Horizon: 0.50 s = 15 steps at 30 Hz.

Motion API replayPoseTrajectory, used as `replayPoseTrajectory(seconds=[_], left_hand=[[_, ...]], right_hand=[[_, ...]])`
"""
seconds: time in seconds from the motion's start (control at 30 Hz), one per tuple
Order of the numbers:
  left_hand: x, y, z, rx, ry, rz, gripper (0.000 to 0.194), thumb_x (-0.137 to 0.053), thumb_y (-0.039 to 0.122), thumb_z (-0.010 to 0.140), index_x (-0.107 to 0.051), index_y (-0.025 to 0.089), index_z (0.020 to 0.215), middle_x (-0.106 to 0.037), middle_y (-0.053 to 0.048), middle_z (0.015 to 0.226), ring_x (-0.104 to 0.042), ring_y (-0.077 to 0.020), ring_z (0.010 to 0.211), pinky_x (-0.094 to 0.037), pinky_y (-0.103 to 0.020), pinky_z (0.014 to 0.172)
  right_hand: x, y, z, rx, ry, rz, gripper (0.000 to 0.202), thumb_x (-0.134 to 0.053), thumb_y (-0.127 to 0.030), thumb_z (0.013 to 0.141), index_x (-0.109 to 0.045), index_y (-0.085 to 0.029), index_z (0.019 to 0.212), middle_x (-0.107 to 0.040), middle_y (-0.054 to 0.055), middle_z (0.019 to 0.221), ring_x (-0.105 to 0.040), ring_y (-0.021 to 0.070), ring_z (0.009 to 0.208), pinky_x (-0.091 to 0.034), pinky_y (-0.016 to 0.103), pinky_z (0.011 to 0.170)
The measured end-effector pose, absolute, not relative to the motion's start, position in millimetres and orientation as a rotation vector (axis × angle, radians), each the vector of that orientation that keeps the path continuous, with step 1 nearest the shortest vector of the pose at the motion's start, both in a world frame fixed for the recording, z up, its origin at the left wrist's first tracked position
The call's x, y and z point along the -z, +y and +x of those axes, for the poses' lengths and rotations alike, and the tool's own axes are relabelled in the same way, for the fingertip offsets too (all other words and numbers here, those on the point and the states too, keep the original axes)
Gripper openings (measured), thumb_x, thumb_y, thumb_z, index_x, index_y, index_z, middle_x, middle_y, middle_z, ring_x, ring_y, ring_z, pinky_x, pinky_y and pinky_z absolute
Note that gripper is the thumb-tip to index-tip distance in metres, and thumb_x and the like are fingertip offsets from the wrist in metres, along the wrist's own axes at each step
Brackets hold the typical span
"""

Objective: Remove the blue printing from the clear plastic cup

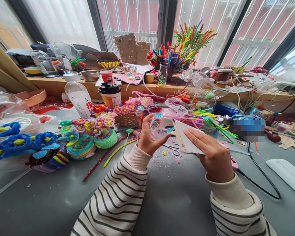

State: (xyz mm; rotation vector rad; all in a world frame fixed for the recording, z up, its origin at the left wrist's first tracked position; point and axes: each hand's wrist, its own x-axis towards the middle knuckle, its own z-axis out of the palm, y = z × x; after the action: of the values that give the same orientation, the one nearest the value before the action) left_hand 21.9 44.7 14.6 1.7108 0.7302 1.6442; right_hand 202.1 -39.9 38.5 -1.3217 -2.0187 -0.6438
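My left hand (148, 140) is wrapped round a clear plastic bottle piece (162, 127), which carries a printed barcode and blue lettering. In my right hand (215, 153) is a folded sheet of paper (190, 139), white on the outside and beige on the other face. The fingers press flat along it, and its edge meets or nearly meets the plastic; contact cannot be made out. Below, on the grey table, lie small scissors (172, 148) among scattered bits and glitter. Left of my left hand stands a woven basket of pink fuzzy flowers (129, 106).
Several pots with pipe-cleaner flowers (80, 144) stand at left, near a clear bottle (77, 95) and a lidded paper cup (110, 94). Loose pipe cleaners (215, 121) spread behind my hands. A black cable (265, 185) curls at right near a white strip (286, 173).
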Motion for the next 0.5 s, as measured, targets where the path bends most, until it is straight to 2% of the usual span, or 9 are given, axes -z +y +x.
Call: replayPoseTrajectory(seconds=[0.4, 0.5], left_hand=[[-14.2, 42.9, 21.3, -1.705, 0.777, 1.771, 0.080, -0.074, 0.025, 0.053, -0.030, 0.023, 0.120, -0.040, -0.011, 0.118, -0.050, -0.0216, 0.100, -0.040, -0.042, 0.091], [-14.7, 42.9, 21.0, -1.701, 0.790, 1.752, 0.081, -0.074, 0.027, 0.054, -0.029, 0.023, 0.122, -0.040, -0.011, 0.118, -0.050, -0.0216, 0.100, -0.040, -0.042, 0.092]], right_hand=[[-40.1, -40.4, 198.9, 0.692, -2.043, -1.317, 0.048, -0.034, 0.001, 0.077, -0.056, -0.019, 0.114, -0.059, 0.005, 0.115, -0.054, 0.0177, 0.106, -0.045, 0.029, 0.088], [-38.3, -40.2, 200.2, 0.748, -2.004, -1.373, 0.052, -0.035, 0.004, 0.073, -0.057, -0.019, 0.113, -0.060, 0.004, 0.113, -0.056, 0.0183, 0.103, -0.047, 0.029, 0.085]])
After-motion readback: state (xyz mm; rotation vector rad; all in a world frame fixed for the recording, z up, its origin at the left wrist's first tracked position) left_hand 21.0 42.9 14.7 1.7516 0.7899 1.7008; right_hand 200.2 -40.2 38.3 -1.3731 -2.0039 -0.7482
